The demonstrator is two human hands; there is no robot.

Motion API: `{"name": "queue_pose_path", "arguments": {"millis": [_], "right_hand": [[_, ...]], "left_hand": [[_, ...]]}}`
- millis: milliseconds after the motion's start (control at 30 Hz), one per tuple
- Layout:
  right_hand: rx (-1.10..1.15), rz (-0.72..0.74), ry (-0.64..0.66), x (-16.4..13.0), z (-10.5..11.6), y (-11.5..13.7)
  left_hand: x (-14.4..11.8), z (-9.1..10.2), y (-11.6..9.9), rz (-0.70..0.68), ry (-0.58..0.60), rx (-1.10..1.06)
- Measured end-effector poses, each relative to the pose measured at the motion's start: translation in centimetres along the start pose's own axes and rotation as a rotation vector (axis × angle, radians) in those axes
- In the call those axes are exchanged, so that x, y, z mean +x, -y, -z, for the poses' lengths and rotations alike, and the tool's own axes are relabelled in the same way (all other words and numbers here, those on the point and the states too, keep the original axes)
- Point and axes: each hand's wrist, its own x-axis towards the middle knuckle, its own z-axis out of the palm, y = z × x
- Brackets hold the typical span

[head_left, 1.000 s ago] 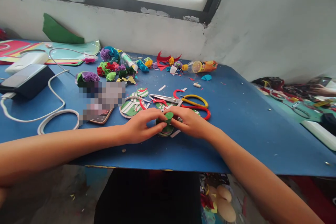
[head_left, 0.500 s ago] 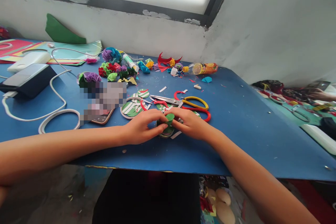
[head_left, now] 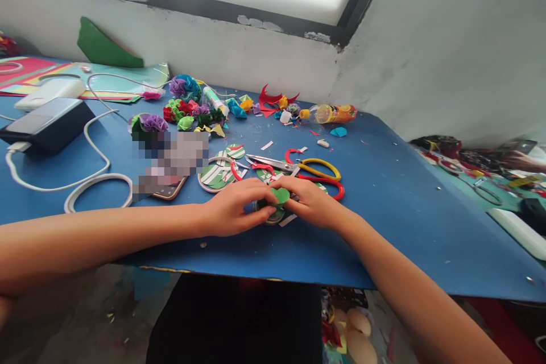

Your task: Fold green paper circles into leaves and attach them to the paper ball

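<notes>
Between my two hands, near the front of the blue table, is a small rounded piece of green paper [head_left: 281, 195]. My left hand [head_left: 241, 205] pinches its left side with thumb and fingers. My right hand [head_left: 307, 200] is closed on the other side, its fingertips partly hidden. Just below lies a round, flat thing with a pale rim [head_left: 275, 219], mostly covered by my hands. Behind them rest scissors [head_left: 294, 166] with one yellow and one red handle. Green-and-white striped paper pieces [head_left: 217, 175] lie to the left of the blades.
A phone [head_left: 170, 189] lies left of my hands, partly blurred out. Crumpled paper flowers [head_left: 183, 114] and an orange-labelled bottle [head_left: 333, 114] are at the back. A dark box [head_left: 51, 128] with a white cable [head_left: 100, 159] stands left. Another person's hand [head_left: 526, 160] shows far right.
The green paper has turned and shifted slightly to the right, showing more of its flat face. My hands stay almost in place; the camera view has shifted a little.
</notes>
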Motion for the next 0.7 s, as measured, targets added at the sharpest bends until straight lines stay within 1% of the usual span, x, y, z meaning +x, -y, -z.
{"name": "queue_pose_path", "arguments": {"millis": [167,367,567,700], "right_hand": [[0.023,-0.011,0.008,-0.01,-0.06,-0.16],[0.04,-0.035,0.02,0.09,-0.03,0.1],[-0.012,-0.063,0.041,-0.21,0.44,0.44],[-0.045,-0.109,0.061,-0.45,0.81,0.57]], "left_hand": [[0.11,0.08,-0.07,-0.008,0.041,0.01],[0.01,0.0,0.0,-0.021,0.037,-0.002],[-0.09,0.15,-0.15,-0.043,0.067,0.026],[-0.01,0.2,-0.11,-0.095,0.074,0.07]]}}
